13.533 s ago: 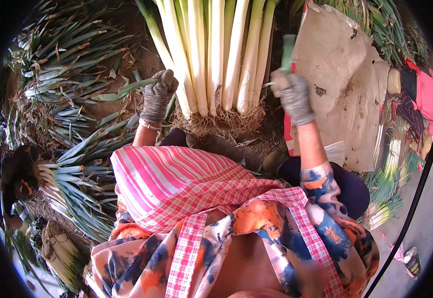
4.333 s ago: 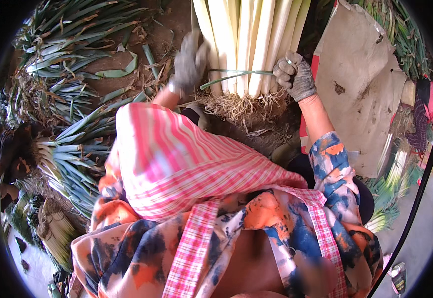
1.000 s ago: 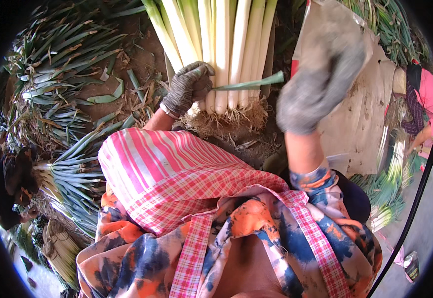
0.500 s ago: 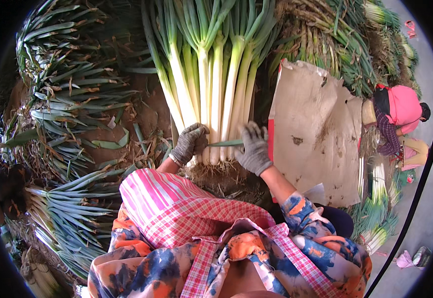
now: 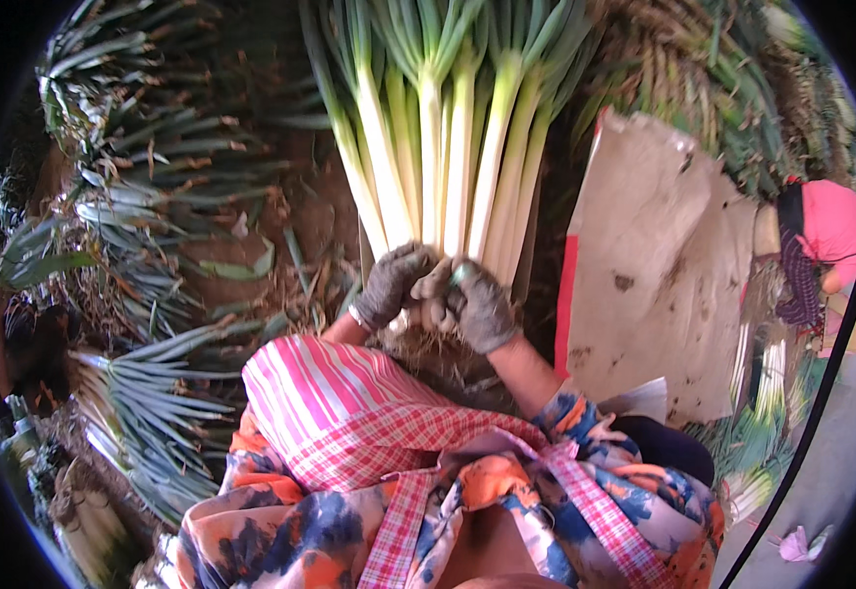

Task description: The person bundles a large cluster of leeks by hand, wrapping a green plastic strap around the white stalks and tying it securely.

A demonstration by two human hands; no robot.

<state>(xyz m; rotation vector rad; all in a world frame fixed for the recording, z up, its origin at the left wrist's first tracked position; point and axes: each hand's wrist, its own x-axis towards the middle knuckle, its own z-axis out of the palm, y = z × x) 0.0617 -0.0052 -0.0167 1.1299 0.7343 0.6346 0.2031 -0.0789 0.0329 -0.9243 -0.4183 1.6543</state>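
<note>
While my gloved left hand [image 5: 398, 285] curls close against my right hand [image 5: 483, 306], just above the roots [image 5: 426, 344], a bit of green leaf [image 5: 464, 272] shows pinched in the right; whether the left grips anything, I cannot tell. Both are at the white ends of the leeks [image 5: 431, 162], fanned before me, tops pointing away. A stained sheet [image 5: 656, 255] lies to their right.

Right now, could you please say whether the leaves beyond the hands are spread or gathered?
Spread: the leaves fan outward from the white stalks.
</note>
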